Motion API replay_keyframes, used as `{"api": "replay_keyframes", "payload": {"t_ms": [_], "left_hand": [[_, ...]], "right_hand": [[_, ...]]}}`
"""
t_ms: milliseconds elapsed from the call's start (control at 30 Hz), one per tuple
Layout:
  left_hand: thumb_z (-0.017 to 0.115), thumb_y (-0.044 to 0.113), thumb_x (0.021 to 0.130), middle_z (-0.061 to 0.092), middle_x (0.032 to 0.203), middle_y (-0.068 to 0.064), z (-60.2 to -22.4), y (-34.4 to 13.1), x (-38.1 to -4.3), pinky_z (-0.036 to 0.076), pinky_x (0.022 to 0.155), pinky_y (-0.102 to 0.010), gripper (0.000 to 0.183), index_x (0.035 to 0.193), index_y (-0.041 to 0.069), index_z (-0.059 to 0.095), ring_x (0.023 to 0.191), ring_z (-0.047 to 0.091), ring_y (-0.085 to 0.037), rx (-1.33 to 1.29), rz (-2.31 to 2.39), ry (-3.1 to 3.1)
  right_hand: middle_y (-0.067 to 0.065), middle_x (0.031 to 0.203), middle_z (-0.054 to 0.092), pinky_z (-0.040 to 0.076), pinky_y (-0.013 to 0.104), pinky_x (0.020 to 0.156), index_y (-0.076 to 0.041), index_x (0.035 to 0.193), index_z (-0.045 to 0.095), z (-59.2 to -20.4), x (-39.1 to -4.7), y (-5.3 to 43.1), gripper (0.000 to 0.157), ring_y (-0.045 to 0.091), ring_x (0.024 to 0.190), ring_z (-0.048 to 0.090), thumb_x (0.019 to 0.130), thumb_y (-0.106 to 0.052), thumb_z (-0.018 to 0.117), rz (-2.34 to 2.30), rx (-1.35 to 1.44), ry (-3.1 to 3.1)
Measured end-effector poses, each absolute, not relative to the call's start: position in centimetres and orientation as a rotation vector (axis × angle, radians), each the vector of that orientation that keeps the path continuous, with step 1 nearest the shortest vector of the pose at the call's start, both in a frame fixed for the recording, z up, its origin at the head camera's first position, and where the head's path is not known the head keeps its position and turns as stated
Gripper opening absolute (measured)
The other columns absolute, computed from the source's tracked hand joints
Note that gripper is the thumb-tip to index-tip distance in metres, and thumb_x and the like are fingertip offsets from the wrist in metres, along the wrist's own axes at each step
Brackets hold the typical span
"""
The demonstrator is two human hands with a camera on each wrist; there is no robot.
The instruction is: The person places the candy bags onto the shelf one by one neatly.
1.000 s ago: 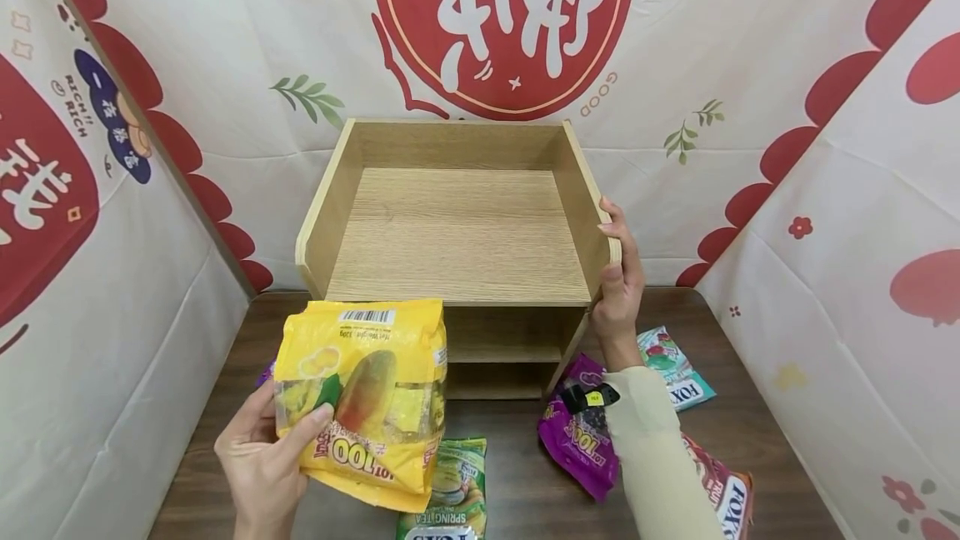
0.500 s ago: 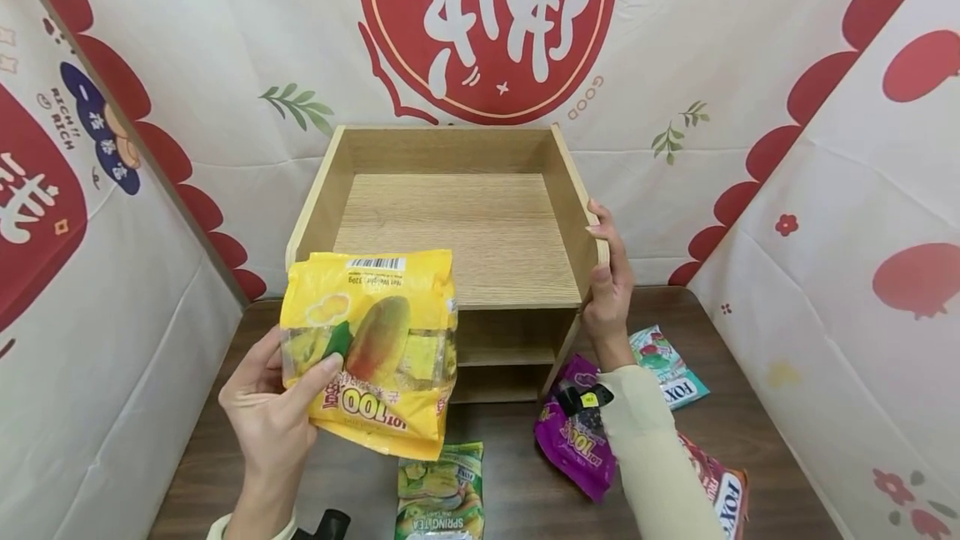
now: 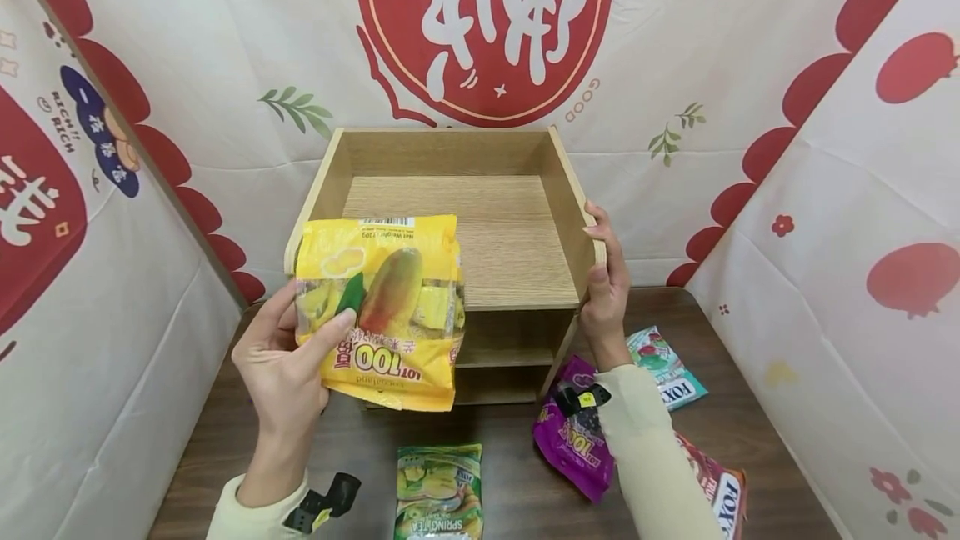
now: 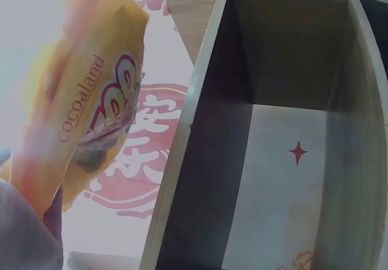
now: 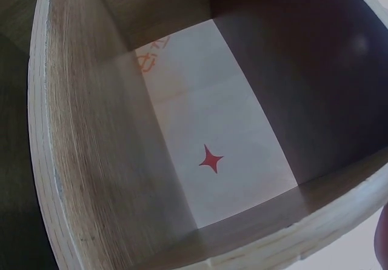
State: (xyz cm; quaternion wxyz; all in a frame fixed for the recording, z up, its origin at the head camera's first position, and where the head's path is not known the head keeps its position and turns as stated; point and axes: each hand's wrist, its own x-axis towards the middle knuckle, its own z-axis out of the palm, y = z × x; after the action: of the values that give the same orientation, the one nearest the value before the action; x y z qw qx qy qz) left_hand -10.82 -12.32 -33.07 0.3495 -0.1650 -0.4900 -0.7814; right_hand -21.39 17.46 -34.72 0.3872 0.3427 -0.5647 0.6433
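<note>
Head view: I see the left hand (image 3: 283, 361) pinching a yellow, mango-printed plastic bag (image 3: 390, 307), higher than a second ago, before the pale wooden boxy shelf (image 3: 517, 223) the right hand (image 3: 609, 294) grips; mid-carry, I judge. Left wrist: bag beside the shelf. Right wrist: grip unclear.

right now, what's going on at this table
A person's left hand holds a yellow Lot 100 mango bag up by a wooden shelf unit, while the right hand grips the unit's right side panel. A green Spring Tea packet, a purple Lot 100 bag, a teal Fox's packet and a red Fox's packet lie on the table.
</note>
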Motion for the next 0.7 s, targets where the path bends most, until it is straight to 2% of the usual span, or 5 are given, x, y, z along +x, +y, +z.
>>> {"api": "replay_keyframes", "payload": {"t_ms": [233,467,700], "left_hand": [[0.071,-0.020,0.071,0.070,0.093,-0.019,-31.8,-11.6,-11.9,0.056,0.058,-0.034,0.052,0.121,-0.008,0.061,0.076,0.071,-0.026,-0.341,-2.012,-1.293],[0.076,-0.010,0.074,0.071,0.096,-0.018,-31.4,-11.1,-12.8,0.057,0.057,-0.034,0.050,0.121,0.001,0.065,0.076,0.071,-0.026,-0.209,-1.954,-1.459],[0.077,-0.008,0.074,0.071,0.094,-0.016,-31.2,-10.8,-13.5,0.056,0.059,-0.033,0.049,0.121,0.003,0.066,0.076,0.071,-0.023,-0.182,-1.958,-1.465]], "right_hand": [[0.024,0.141,0.041,0.028,0.047,0.104,0.008,0.116,0.045,-34.7,-21.5,17.3,0.061,0.039,0.130,0.032,0.093,-0.048,0.052,1.632,0.864,-1.446],[0.022,0.141,0.042,0.029,0.047,0.104,0.007,0.117,0.047,-35.8,-22.5,17.9,0.061,0.039,0.130,0.033,0.093,-0.049,0.052,1.625,0.857,-1.441],[0.023,0.141,0.042,0.029,0.047,0.104,0.008,0.117,0.046,-35.0,-21.8,17.5,0.060,0.039,0.129,0.033,0.093,-0.048,0.053,1.628,0.869,-1.436]]}}
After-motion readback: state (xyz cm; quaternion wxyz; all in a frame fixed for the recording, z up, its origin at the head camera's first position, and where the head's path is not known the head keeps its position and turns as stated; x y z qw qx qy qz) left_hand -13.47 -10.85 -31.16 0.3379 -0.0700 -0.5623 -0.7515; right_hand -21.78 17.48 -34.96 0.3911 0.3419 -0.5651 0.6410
